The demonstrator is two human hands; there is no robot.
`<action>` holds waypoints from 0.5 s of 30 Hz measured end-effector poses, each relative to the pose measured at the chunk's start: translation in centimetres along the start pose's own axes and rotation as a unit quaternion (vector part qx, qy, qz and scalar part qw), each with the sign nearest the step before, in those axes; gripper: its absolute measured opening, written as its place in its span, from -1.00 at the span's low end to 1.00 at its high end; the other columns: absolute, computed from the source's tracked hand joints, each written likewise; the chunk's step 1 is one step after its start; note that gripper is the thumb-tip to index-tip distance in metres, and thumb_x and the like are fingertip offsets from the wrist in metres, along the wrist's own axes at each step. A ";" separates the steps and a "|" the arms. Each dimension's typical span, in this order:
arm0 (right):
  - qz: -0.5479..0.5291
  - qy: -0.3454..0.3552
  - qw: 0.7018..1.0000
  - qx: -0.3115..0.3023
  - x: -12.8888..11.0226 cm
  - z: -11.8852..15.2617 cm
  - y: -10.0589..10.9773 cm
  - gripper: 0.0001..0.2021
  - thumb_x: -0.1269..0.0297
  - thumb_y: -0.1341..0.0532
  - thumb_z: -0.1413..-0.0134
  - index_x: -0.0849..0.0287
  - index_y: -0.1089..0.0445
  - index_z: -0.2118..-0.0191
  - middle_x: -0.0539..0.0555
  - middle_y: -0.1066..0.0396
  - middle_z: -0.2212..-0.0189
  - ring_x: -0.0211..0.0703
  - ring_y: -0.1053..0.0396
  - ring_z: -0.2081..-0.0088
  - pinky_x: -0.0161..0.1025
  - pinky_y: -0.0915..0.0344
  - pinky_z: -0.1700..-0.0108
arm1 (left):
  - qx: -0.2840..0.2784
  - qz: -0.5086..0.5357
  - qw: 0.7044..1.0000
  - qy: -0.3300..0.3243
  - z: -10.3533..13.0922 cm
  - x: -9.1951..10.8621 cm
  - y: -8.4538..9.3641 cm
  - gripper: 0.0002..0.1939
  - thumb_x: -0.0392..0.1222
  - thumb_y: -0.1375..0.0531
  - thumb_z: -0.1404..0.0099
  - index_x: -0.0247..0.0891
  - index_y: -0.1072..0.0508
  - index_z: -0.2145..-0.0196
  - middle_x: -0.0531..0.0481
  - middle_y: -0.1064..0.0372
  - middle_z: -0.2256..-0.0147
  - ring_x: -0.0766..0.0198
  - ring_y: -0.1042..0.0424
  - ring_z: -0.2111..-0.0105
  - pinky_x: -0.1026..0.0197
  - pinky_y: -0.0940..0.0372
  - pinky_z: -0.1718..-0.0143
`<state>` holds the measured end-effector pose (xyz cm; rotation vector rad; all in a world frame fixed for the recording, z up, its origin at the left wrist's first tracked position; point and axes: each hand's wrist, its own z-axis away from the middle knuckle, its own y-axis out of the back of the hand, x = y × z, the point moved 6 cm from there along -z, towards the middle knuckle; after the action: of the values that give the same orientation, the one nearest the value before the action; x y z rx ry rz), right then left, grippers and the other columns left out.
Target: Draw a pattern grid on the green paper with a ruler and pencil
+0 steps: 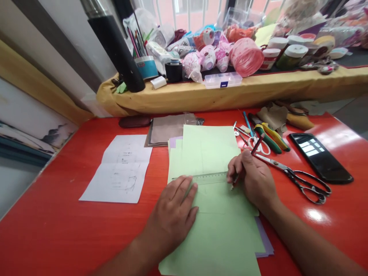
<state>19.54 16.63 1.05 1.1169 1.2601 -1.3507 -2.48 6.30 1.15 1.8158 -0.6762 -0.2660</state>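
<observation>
My left hand [176, 209] lies flat on light green paper [212, 237], its fingertips over the left end of a clear ruler [209, 177]. The ruler rests across the sheet, tilted slightly up toward the right. In my right hand [253, 176] is a dark red pencil [257, 145], its upper end leaning away to the right and its lower end near the paper. The curled fingers of this hand sit at the ruler's right end; whether they touch it I cannot tell. Faint pencil lines show on the green sheet, and purple sheets [264, 241] stick out below it.
Left of the green paper lies a white sheet with drawings [123, 168]. To the right are large scissors [299, 178], yellow-green pliers [270, 136] and a phone [320, 157]. Behind stands a crowded yellow-covered ledge [178, 96] with a black flask [117, 50], jars and brushes.
</observation>
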 end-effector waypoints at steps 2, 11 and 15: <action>0.010 -0.005 1.000 -0.006 0.0 0.1 0.0 -0.37 -0.38 -0.26 -0.32 0.09 -0.32 0.50 0.00 -0.41 0.55 -0.27 -0.29 0.67 -0.28 -0.16 0.65 | 0.005 0.000 1.000 0.005 0.1 0.1 0.0 -0.55 -0.23 -0.07 -0.61 -0.38 -0.38 -0.36 -0.30 -0.43 -0.31 -0.10 -0.37 -0.33 -0.20 -0.38 -0.31; 0.080 0.023 0.997 -0.005 -0.2 0.1 0.2 -0.34 -0.38 -0.20 -0.38 0.10 -0.44 0.52 0.03 -0.37 0.56 -0.21 -0.26 0.53 -0.23 -0.21 0.48 | 0.016 0.002 1.000 -0.005 -0.4 0.3 0.5 -0.59 -0.25 -0.04 -0.64 -0.39 -0.44 -0.31 -0.25 -0.50 -0.22 -0.06 -0.41 -0.23 -0.12 -0.32 -0.25; 0.133 0.060 0.989 0.008 -1.4 0.4 -0.1 -0.29 -0.41 -0.15 -0.39 0.09 -0.39 0.58 0.03 -0.29 0.57 -0.18 -0.21 0.50 -0.20 -0.16 0.45 | 0.028 0.006 1.000 -0.011 -0.7 0.3 0.9 -0.61 -0.26 -0.03 -0.65 -0.39 -0.46 -0.29 -0.21 -0.55 -0.15 -0.03 -0.43 -0.17 -0.09 -0.31 -0.21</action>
<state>19.60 16.32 2.52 1.3428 1.1399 -1.1087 -2.16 6.50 2.25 1.8635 -0.7149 -0.2618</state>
